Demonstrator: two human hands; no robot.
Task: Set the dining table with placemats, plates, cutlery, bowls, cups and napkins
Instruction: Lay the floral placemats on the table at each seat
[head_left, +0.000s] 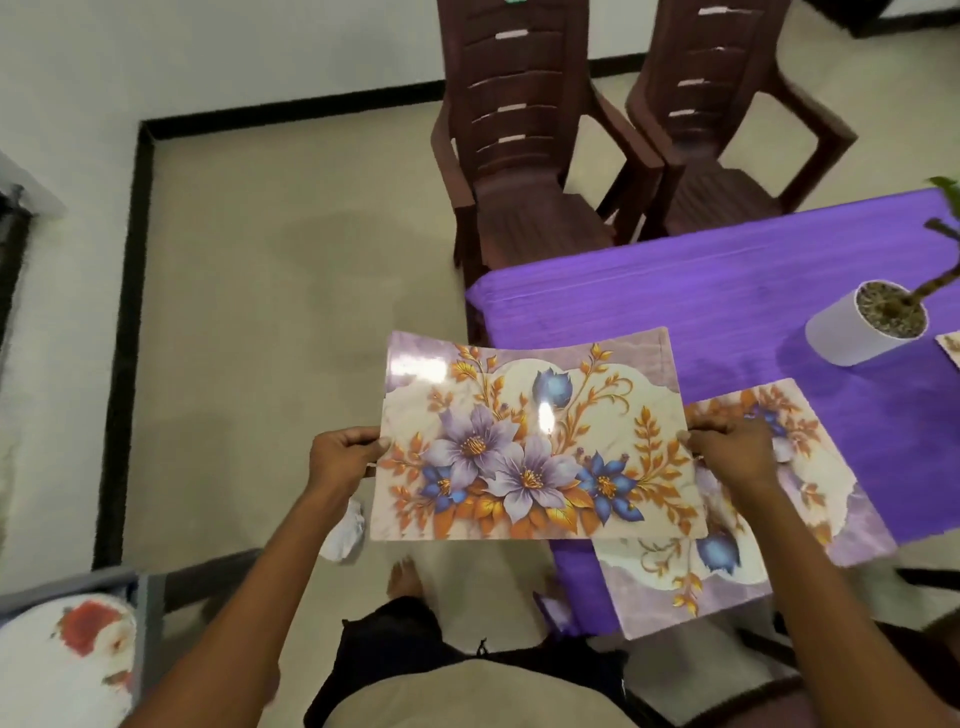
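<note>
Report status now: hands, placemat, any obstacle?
Left hand and right hand pinch held placemat, mostly off the table. Second placemat already laid. Potted plant far right.

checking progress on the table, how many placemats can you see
3. One floral placemat held in the air by the left hand and right hand; a second placemat on the purple table; a placemat corner at the right frame edge. More may be out of view.

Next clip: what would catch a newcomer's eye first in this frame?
The glossy floral placemat at centre, held up by its side edges in the left hand and right hand, over the near corner of the table. Next, the purple tablecloth on the right, with a second placemat already lying on it and a white plant pot beyond.
</note>
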